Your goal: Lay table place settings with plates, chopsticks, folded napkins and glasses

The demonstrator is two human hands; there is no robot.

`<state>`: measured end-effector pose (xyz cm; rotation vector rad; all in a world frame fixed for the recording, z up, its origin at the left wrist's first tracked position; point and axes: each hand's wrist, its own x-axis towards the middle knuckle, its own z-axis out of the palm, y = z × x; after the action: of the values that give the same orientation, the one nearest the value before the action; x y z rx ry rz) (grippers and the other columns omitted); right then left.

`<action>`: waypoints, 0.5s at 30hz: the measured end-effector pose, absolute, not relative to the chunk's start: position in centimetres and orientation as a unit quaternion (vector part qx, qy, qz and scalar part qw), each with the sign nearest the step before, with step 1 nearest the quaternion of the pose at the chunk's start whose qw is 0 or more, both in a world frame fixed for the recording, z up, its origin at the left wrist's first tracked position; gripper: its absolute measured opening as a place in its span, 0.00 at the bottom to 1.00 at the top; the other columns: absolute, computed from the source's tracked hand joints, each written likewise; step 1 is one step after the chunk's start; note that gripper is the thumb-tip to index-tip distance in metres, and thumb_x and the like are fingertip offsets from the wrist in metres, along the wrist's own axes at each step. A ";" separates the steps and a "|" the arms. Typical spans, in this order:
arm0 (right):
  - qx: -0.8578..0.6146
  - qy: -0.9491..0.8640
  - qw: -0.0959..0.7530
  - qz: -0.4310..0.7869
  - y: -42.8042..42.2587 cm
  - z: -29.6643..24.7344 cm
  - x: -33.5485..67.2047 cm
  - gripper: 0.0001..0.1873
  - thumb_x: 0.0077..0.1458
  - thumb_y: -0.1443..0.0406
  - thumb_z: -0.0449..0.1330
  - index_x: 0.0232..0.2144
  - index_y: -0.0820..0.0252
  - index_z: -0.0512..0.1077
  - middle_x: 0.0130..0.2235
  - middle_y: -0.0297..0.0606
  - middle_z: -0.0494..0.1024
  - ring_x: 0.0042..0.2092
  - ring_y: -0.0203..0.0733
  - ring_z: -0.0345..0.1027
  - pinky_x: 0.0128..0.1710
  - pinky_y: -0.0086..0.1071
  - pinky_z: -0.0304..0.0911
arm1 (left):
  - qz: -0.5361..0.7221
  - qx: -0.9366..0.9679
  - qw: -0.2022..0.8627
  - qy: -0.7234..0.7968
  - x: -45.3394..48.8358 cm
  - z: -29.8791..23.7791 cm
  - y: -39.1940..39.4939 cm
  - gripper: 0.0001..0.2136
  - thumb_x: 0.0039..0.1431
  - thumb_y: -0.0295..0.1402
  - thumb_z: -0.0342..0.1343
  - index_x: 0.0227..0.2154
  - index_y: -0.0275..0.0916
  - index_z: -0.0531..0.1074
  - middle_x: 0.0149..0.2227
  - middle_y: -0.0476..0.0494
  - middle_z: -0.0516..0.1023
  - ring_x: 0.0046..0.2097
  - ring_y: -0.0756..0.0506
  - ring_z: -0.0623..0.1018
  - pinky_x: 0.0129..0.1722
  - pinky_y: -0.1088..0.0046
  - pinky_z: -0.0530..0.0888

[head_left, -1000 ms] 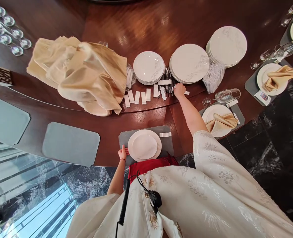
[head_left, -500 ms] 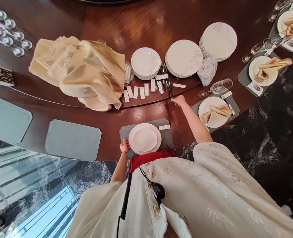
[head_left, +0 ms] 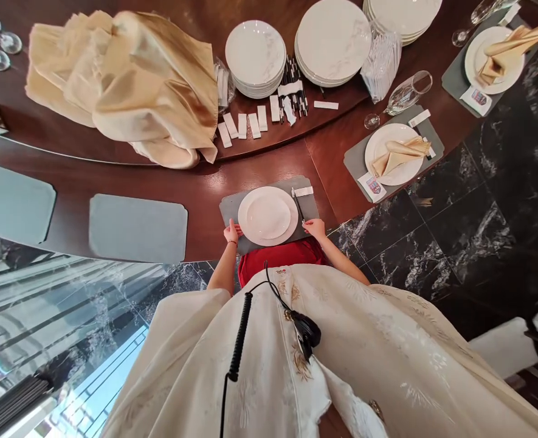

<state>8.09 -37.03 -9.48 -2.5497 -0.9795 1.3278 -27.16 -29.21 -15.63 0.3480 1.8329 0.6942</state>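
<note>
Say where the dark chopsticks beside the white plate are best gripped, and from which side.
Probably at the near end, coming from the right. The dark chopsticks lie slim and flat on the grey placemat, with the white plate close on their left; the right hand is at that near end.

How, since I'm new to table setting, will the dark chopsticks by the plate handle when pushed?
The chopsticks look thin and straight, so probably stiff and light. Lying on the grey mat by the right hand, they may roll or slide if nudged.
</note>
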 end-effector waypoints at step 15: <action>-0.828 -0.448 -0.148 0.303 -36.4 -9.2 5.4 0.19 0.68 0.59 0.60 0.55 0.63 0.77 0.54 0.55 0.81 0.56 0.54 0.78 0.54 0.38 0.70 | 0.301 0.169 0.576 0.741 -27.4 -16.3 -28.6 0.26 0.64 0.56 0.60 0.29 0.33 0.78 0.28 0.36 0.81 0.30 0.46 0.82 0.32 0.71 0.82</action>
<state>5.40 -36.45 -9.21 -2.8782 -1.5593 1.0547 -27.41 -28.55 -16.28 0.3965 1.7340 0.7037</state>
